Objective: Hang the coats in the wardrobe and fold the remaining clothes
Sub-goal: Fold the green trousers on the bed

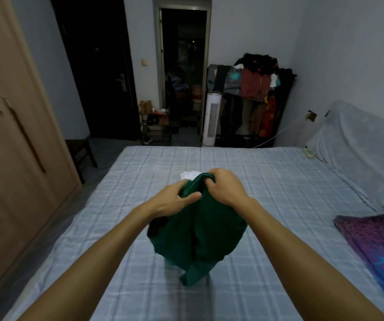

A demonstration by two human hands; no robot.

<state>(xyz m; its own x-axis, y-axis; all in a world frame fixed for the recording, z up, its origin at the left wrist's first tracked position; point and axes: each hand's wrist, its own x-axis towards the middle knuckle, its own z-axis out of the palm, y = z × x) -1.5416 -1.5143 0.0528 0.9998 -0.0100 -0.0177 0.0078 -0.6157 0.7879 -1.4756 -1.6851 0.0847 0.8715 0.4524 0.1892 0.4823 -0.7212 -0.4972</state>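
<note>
A dark green garment [200, 232] hangs bunched in the air over the bed [279, 193], its lower end trailing down toward the sheet. My left hand [174, 200] grips its top edge on the left, thumb laid across the cloth. My right hand [225, 186] grips the top edge on the right with curled fingers. A small white cloth [188, 174] lies on the bed just beyond my hands, mostly hidden. The wooden wardrobe [8, 135] stands at the left with its doors closed.
A purple and blue patterned blanket [376, 242] lies at the bed's right edge. A covered sofa [357, 144] lines the right wall. Beyond the bed stand a loaded clothes rack [255, 89], a white tower fan [212, 119], a shoe rack [155, 123] and a dark stool [79, 154].
</note>
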